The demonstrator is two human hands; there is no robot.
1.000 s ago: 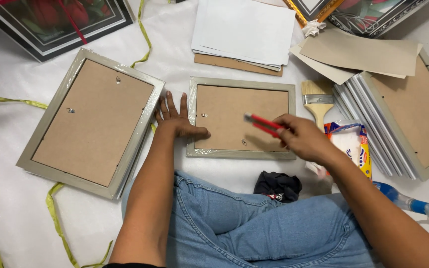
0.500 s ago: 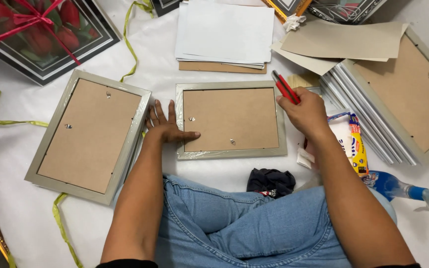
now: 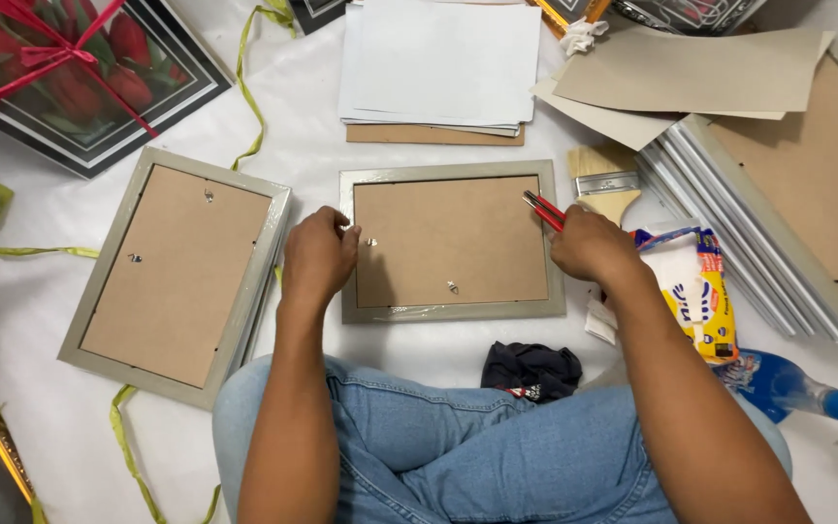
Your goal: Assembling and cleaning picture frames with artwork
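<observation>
A grey picture frame (image 3: 448, 312) lies face down in front of me, its brown backing board up and clear film around its rim. My left hand (image 3: 319, 254) rests curled on the frame's left edge, fingers pinching at the border. My right hand (image 3: 589, 246) sits at the frame's right edge, closed around a red-handled tool (image 3: 542, 210) whose tip points at the upper right corner of the backing.
A second face-down frame (image 3: 178, 273) lies to the left. White sheets (image 3: 438, 60) are stacked behind. A paintbrush (image 3: 605, 180), a stack of frames (image 3: 778, 204), a wipes packet (image 3: 695, 291) and a blue spray bottle (image 3: 788, 386) sit right. A dark cloth (image 3: 531, 369) lies by my knee.
My right hand has carried the red tool from the middle of the backing to the frame's right edge. My left hand has shifted from flat on the board to curled at the left edge.
</observation>
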